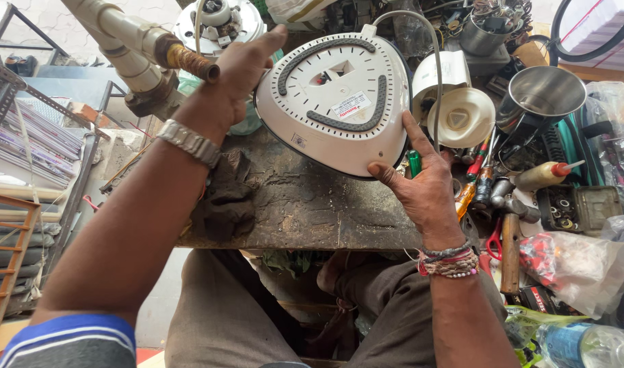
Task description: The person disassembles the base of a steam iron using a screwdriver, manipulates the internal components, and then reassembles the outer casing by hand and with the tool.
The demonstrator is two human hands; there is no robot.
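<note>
Both hands hold white base [339,102] tilted above table [305,211]. Left hand [240,71] fingers clamped on its upper-left edge; right hand [421,180] fingers spread, gripping its lower-right rim.

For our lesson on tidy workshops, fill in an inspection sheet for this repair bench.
Surface: worn, stained wooden bench, dark rag on it.
Job's things: white appliance base, underside up, tilted, held above the bench.
Clutter: screwdrivers, steel kettle, red-tipped glue bottle, parts tray.
Hands: left hand grips the base's upper-left edge; right hand supports the lower right.
Cables: grey cord from the base's top.
Surroundings: metal pipe, shelving at left.
</note>
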